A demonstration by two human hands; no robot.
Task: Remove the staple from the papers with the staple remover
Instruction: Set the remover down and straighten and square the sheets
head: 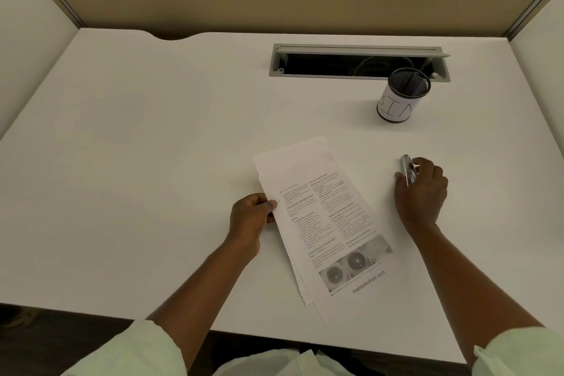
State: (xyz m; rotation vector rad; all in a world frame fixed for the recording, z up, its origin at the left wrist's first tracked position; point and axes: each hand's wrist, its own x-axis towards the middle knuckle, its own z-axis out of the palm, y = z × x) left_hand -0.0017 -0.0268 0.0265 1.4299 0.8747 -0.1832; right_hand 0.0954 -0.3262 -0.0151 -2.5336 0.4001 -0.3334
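The right hand [422, 189] curls around the metal staple remover [408, 170] on the desk [152, 146]. The left hand [250, 220] pinches the papers' [323, 223] left edge. A mesh cup [401, 98] stands beyond, beside the cable slot [357, 61].

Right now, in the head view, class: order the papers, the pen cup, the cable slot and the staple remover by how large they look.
Largest to smallest:
papers
cable slot
pen cup
staple remover, partly hidden by the right hand, yet clearly smallest
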